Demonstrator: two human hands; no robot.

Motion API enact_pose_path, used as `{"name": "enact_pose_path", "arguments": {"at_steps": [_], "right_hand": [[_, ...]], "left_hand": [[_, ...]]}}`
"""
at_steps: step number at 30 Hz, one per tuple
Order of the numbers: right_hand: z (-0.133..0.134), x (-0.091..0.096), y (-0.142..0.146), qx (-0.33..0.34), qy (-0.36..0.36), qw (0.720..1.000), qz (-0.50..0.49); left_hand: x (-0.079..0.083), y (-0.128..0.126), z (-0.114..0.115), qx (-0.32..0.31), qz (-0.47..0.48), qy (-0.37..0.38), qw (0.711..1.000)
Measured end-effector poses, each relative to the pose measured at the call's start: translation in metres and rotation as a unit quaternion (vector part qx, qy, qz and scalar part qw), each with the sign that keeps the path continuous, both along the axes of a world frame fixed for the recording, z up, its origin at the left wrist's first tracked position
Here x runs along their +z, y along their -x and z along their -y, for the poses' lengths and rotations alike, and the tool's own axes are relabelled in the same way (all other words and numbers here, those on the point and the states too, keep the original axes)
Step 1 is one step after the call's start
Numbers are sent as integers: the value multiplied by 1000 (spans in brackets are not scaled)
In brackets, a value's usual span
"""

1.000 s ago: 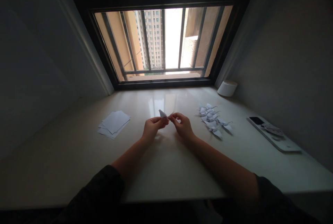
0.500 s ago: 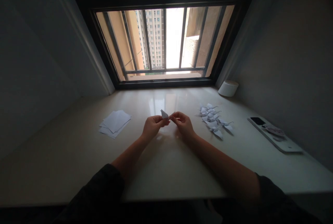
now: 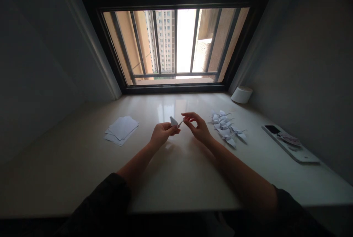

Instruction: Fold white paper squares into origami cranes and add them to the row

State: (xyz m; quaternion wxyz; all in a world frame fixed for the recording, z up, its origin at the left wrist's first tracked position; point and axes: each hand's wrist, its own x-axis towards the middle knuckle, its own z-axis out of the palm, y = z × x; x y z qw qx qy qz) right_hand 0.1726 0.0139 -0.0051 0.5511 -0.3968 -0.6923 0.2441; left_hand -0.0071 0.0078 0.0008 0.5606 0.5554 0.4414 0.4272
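Observation:
My left hand pinches a white paper crane between thumb and fingers, above the middle of the sill. A thin folded point of the crane sticks out to the right. My right hand is beside that point, with thumb and index finger spread apart. The thumb tip is very close to the point; whether it touches cannot be made out. To the right of this hand lies a cluster of several folded paper cranes. A loose stack of white paper sheets rests on the left.
A phone lies along the right wall. In the back right corner stands a white round object. A barred window with a dark frame closes off the rear of the pale sill.
My right hand has moved slightly right and its fingers have parted, letting go of the crane's thin point. My left hand keeps its hold nearly unmoved.

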Motion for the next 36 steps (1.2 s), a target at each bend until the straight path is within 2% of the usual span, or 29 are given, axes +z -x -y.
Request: {"name": "enact_pose_path", "arguments": {"at_steps": [3,6,12,19,22,30,36], "right_hand": [[-1,7,-9,14,-54,997,56],[-2,11,-16,21,-64,994,85],[-3,12,-18,32,-13,995,93],[-6,7,-17,36,69,993,85],[-7,6,-18,40,98,990,91],[-11,0,-21,37,74,989,119],[-10,3,-20,32,49,991,118]], "left_hand": [[-2,0,0,7,-18,-34,999],[-3,2,0,6,-61,-76,995],[-1,4,3,20,-150,-151,977],[2,3,5,35,-190,-184,964],[2,3,5,31,-202,-183,962],[-3,2,2,-8,-190,-133,973],[0,1,2,-31,-119,-74,990]]}}
